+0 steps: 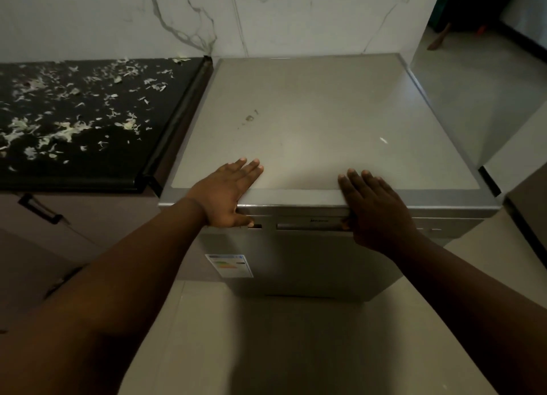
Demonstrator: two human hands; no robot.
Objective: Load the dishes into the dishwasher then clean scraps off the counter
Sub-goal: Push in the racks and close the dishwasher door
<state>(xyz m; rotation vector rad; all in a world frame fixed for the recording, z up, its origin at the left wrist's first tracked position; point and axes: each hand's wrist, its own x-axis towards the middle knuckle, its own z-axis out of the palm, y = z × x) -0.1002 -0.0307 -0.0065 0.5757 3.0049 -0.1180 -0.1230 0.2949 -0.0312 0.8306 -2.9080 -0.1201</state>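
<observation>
A silver freestanding dishwasher (313,122) stands in front of me with its door closed. My left hand (228,193) lies flat on the front edge of its top, fingers straight, thumb down against the control strip. My right hand (376,208) rests the same way further right, fingers straight on the top, thumb by the door handle (307,226). Pale vegetable scraps (68,119) are strewn over the black counter (165,104) to the left. No dishes are in view.
A marble-patterned wall runs behind counter and dishwasher. Brown cabinet drawers with black handles (40,208) sit under the counter. Beige tiled floor lies below me. At the top right an open doorway shows someone's foot (439,39).
</observation>
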